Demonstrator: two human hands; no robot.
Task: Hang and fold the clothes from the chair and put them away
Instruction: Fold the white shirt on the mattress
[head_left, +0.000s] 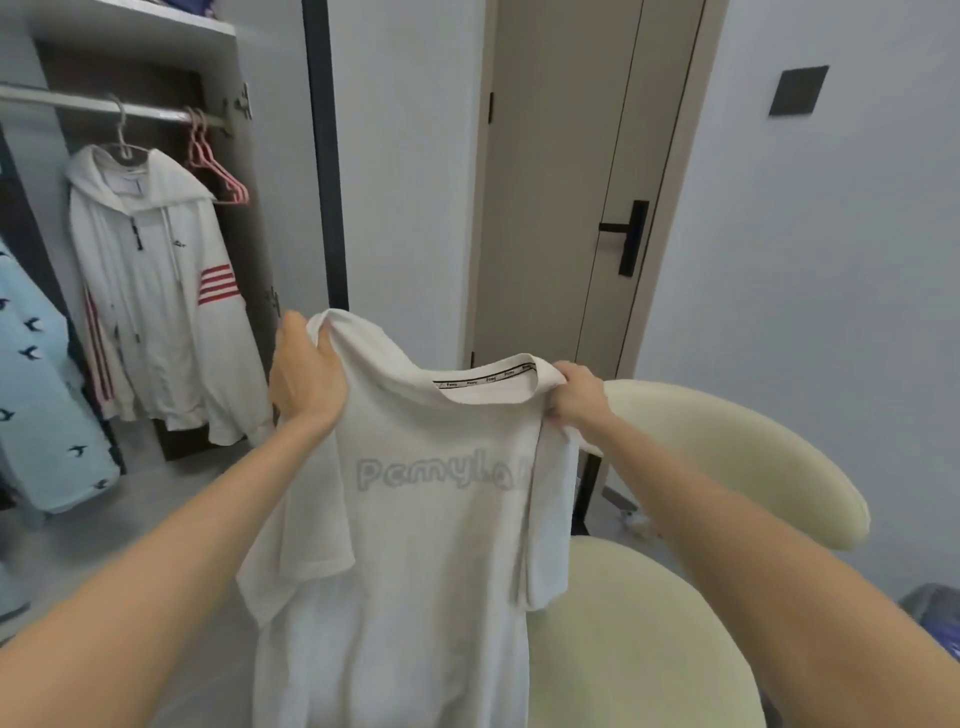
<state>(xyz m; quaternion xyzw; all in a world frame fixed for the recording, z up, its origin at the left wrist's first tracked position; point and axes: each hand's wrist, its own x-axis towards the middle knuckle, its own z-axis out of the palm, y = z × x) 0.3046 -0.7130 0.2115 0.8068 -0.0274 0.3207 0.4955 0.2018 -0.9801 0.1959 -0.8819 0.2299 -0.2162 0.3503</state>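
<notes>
A white T-shirt (415, 545) with grey lettering hangs in the air in front of me, held up by its shoulders. My left hand (306, 374) grips the left shoulder of the shirt. My right hand (576, 395) grips the right shoulder beside the neckline. The shirt's body drops down over the front of a cream chair (649, 639), whose seat and curved backrest show at the lower right. The open wardrobe (156, 31) stands at the left with its rail (78, 101).
On the rail hang a white hooded jacket (156, 291) with red stripes, several empty pink hangers (213, 161) and a light blue garment (36, 389). A closed beige door (571, 182) with a black handle is straight ahead. Grey floor lies between me and the wardrobe.
</notes>
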